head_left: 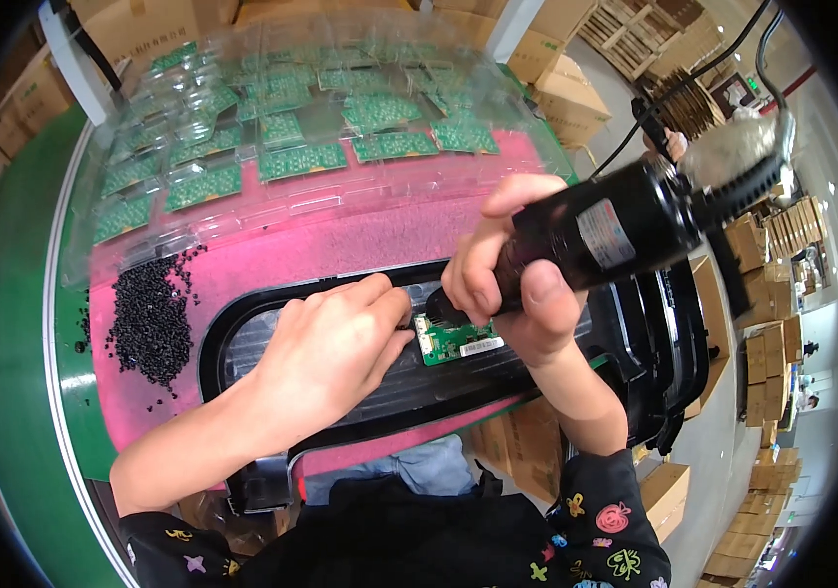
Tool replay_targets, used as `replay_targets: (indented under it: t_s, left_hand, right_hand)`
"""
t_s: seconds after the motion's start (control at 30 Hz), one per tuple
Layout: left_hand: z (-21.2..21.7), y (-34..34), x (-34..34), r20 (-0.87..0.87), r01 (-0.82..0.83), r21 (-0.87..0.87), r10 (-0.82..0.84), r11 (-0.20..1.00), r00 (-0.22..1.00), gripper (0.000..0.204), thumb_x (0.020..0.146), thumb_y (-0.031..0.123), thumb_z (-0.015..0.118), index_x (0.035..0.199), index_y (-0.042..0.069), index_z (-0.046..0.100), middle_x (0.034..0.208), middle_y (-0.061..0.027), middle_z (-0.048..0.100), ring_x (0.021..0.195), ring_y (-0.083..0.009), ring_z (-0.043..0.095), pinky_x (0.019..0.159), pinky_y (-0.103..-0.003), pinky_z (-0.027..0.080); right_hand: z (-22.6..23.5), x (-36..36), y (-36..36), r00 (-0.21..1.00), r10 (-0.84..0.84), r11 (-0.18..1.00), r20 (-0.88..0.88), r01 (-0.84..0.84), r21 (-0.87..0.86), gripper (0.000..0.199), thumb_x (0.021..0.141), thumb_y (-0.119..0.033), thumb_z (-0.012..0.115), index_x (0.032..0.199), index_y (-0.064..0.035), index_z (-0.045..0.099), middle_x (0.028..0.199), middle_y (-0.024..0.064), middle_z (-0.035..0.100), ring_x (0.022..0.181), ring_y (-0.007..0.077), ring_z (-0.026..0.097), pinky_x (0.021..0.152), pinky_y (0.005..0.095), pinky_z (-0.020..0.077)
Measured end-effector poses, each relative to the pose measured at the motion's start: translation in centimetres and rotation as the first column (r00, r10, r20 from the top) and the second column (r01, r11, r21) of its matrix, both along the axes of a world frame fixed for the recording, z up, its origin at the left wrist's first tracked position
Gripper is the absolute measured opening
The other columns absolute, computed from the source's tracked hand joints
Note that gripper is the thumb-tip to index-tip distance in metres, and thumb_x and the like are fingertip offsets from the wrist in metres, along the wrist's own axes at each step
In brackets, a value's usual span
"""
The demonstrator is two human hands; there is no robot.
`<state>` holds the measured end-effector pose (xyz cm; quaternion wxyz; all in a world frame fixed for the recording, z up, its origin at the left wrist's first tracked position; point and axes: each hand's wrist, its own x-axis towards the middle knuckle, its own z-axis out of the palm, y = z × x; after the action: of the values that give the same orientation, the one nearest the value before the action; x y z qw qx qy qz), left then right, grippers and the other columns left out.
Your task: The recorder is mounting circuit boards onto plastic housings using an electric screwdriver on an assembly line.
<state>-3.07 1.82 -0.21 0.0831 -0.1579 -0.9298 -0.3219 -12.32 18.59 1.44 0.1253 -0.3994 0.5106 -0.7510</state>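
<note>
The green printed circuit board [446,351] is best kept flat, with the electric screwdriver [576,235] square to it and off the white connectors [426,338] along its left edge; it bears a pale label and lies inside the black plastic housing [211,348], toward the table's [74,377] near edge. The right hand [537,328] grips the screwdriver; the left hand's [331,338] fingers are bunched, contents hidden

Bright, fairly even light covers the pink mat [380,223]; glare streaks the clear trays [341,186] on its far part. Left of it, the green surface [17,274] bends; all 4 corners darken.
</note>
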Motion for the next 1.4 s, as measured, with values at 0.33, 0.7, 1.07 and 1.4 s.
replay_targets:
  t_s: [0.33, 0.7, 1.07, 1.4]
  left_hand:
    - [-0.1, 0.4, -0.2, -0.165, 0.196, 0.184, -0.167, 0.963, 0.972, 0.016, 0.079, 0.001, 0.072, 0.091, -0.002, 0.061, 0.084, -0.014, 0.062, 0.075, -0.0353, 0.064, 0.064, -0.04, 0.053]
    - [-0.1, 0.2, -0.3, -0.13, 0.29, 0.366, -0.26, 0.884, 0.957, 0.019, 0.079, -0.004, 0.072, 0.097, -0.004, 0.065, 0.09, -0.0153, 0.068, 0.079, -0.0307, 0.068, 0.069, -0.035, 0.055]
    - [0.7, 0.3, -0.4, -0.184, 0.07, 0.378, 0.001, 0.923, 0.983, 0.006, 0.083, -0.001, 0.07, 0.087, -0.002, 0.067, 0.081, -0.0129, 0.068, 0.074, -0.0275, 0.069, 0.064, -0.034, 0.054]
    - [0.1, 0.5, -0.2, -0.094, 0.03, 0.202, -0.011, 0.979, 0.996, 0.012, 0.086, 0.01, 0.069, 0.086, 0.002, 0.06, 0.081, -0.0119, 0.061, 0.074, -0.0339, 0.063, 0.062, -0.041, 0.05]
  right_hand:
    - [3.9, 1.9, 2.8, 0.993, 0.091, 0.933, -0.081, -0.113, -0.342, 0.055, 0.095, -0.054, 0.056, 0.125, -0.0102, 0.041, 0.064, 0.0002, 0.052, 0.045, 0.0111, 0.049, 0.051, 0.0294, 0.0449]
    - [4.4, 3.1, 3.4, 0.991, 0.036, 0.913, -0.126, -0.084, -0.398, 0.05, 0.092, -0.048, 0.064, 0.119, -0.011, 0.044, 0.06, -0.0011, 0.055, 0.042, 0.0102, 0.051, 0.042, 0.0268, 0.046]
    - [3.1, 4.6, 3.3, 0.995, 0.079, 0.931, -0.055, -0.094, -0.353, 0.05, 0.09, -0.045, 0.07, 0.112, -0.0098, 0.042, 0.062, 0.0036, 0.057, 0.041, 0.0139, 0.052, 0.04, 0.0291, 0.0445]
    - [1.8, 5.0, 3.5, 0.986, -0.08, 0.994, 0.145, 0.068, 0.085, 0.059, 0.086, -0.051, 0.073, 0.112, -0.0083, 0.042, 0.063, 0.0028, 0.052, 0.051, 0.0133, 0.049, 0.052, 0.0296, 0.0425]
